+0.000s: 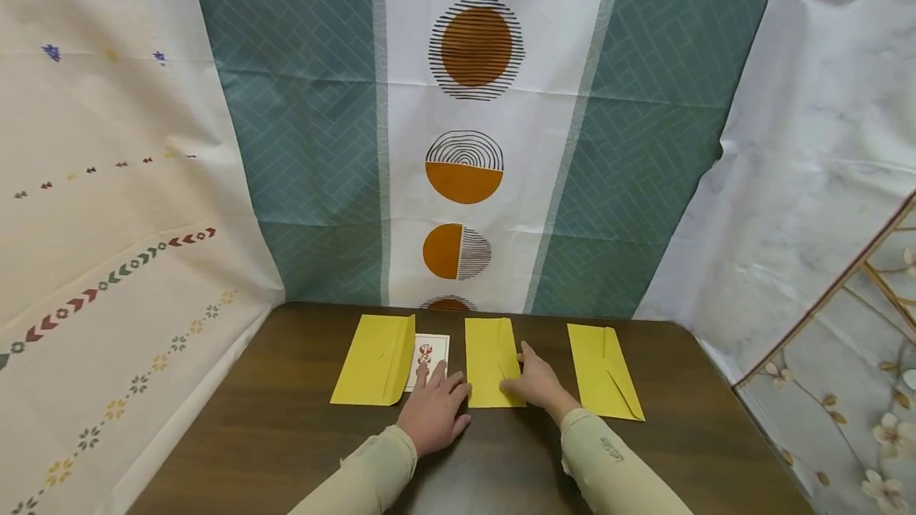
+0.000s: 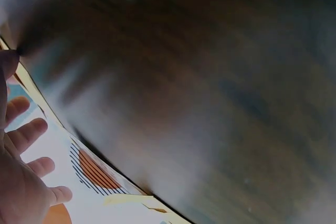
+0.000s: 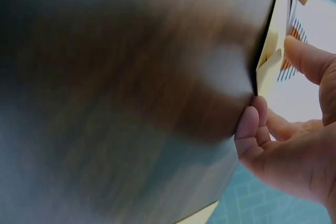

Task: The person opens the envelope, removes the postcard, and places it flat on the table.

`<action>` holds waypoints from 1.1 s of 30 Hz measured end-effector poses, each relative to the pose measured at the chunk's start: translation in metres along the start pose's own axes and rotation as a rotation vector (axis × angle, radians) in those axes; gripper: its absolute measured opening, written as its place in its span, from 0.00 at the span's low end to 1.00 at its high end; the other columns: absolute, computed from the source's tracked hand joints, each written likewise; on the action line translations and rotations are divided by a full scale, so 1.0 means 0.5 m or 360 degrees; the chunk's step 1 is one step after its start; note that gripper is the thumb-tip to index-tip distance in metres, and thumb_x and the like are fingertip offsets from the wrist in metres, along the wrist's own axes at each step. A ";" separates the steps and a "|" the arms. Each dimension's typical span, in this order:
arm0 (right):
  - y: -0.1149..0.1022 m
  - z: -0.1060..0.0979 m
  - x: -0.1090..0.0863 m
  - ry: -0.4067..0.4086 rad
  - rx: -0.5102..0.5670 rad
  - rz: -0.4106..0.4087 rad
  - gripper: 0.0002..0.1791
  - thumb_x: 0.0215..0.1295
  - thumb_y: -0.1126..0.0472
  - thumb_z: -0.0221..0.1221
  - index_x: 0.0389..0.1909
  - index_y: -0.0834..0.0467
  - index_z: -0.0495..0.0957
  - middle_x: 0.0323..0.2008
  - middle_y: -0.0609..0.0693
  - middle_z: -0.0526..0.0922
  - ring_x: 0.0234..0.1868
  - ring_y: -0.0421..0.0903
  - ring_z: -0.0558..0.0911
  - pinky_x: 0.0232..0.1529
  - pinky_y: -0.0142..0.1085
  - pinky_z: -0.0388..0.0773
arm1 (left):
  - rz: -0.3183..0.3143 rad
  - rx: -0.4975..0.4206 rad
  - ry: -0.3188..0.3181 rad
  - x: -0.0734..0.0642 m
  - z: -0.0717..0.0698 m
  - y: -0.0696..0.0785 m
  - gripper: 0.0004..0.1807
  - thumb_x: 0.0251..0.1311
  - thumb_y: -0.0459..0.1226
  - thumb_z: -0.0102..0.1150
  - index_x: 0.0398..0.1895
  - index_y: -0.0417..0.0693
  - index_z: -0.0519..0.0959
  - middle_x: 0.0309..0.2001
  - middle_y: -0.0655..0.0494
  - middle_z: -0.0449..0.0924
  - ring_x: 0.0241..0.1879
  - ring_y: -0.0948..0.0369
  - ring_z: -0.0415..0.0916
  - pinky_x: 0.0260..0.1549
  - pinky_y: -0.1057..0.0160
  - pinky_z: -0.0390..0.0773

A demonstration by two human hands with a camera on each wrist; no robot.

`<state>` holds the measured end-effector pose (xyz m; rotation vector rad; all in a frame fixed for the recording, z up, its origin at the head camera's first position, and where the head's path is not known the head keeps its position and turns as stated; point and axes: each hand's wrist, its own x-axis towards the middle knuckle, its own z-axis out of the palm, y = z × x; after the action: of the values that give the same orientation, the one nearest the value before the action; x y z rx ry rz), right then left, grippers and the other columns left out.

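Three yellow paper envelopes lie in a row on a dark table. My left hand (image 1: pixel 434 412), fingers spread, reaches over the lower part of a white card (image 1: pixel 428 350) with reddish round motifs. Its fingertips also come up to the lower left edge of the middle envelope (image 1: pixel 490 356). The card lies against the left envelope (image 1: pixel 372 360), whose right flap stands slightly raised. At the middle envelope's right side is my right hand (image 1: pixel 541 382), thumb over the paper and bent fingers by the edge. In the right wrist view, a wide gap separates that thumb from the fingers.
The right envelope (image 1: pixel 604 372) lies just beyond my right hand, its flap seam facing up. The dark wooden table (image 1: pixel 286 435) ends at a patterned cloth (image 1: pixel 308 141) hanging along the back. Pale printed cloths hang at the left and right sides.
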<state>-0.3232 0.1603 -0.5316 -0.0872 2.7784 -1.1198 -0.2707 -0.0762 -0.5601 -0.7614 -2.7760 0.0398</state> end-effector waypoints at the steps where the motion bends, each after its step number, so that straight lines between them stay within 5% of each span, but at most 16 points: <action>1: -0.004 0.004 0.000 0.0010 -0.0007 -0.0011 0.56 0.63 0.59 0.72 0.84 0.69 0.49 0.76 0.69 0.71 0.76 0.68 0.72 0.73 0.62 0.72 | -0.0009 -0.0007 -0.0004 0.000 -0.002 -0.001 0.28 0.71 0.59 0.62 0.68 0.58 0.81 0.70 0.55 0.80 0.77 0.43 0.68 0.75 0.32 0.65; 10: -0.035 0.043 -0.009 0.0043 -0.0114 -0.0015 0.58 0.58 0.58 0.75 0.83 0.70 0.52 0.73 0.68 0.75 0.73 0.66 0.76 0.72 0.60 0.75 | -0.0062 -0.0078 -0.0070 0.001 -0.015 -0.002 0.28 0.74 0.59 0.57 0.72 0.60 0.79 0.73 0.54 0.79 0.79 0.42 0.66 0.78 0.29 0.58; 16: -0.049 0.064 -0.023 0.0113 -0.0279 -0.0061 0.57 0.58 0.54 0.76 0.81 0.71 0.56 0.72 0.69 0.76 0.68 0.68 0.80 0.66 0.61 0.79 | -0.0053 0.0020 -0.0037 -0.002 -0.003 -0.007 0.24 0.76 0.58 0.56 0.68 0.64 0.81 0.70 0.56 0.81 0.77 0.42 0.69 0.77 0.28 0.59; 22: -0.048 0.080 -0.024 0.0260 -0.0514 -0.0038 0.56 0.58 0.44 0.75 0.81 0.67 0.61 0.72 0.67 0.76 0.67 0.72 0.75 0.68 0.68 0.72 | -0.0038 0.0066 -0.0002 -0.003 -0.003 -0.006 0.20 0.76 0.54 0.58 0.65 0.63 0.83 0.66 0.56 0.85 0.75 0.42 0.72 0.75 0.27 0.61; 28: -0.047 0.077 -0.025 0.0246 -0.0528 -0.0008 0.56 0.60 0.42 0.74 0.81 0.66 0.60 0.74 0.68 0.73 0.74 0.75 0.70 0.72 0.78 0.61 | -0.0044 0.0058 -0.0058 -0.002 -0.008 -0.002 0.22 0.75 0.56 0.58 0.65 0.63 0.82 0.67 0.56 0.84 0.75 0.42 0.71 0.75 0.26 0.61; 33: -0.048 0.070 -0.027 0.0241 -0.0531 0.0003 0.54 0.62 0.43 0.73 0.81 0.66 0.61 0.74 0.68 0.73 0.74 0.72 0.72 0.72 0.78 0.61 | -0.0037 0.0068 -0.0077 -0.002 -0.010 -0.001 0.21 0.75 0.57 0.58 0.64 0.64 0.83 0.67 0.56 0.83 0.75 0.42 0.71 0.74 0.26 0.62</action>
<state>-0.3046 0.1203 -0.5386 -0.0368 3.0735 -0.6773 -0.2686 -0.0773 -0.5554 -0.7266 -2.8197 0.1138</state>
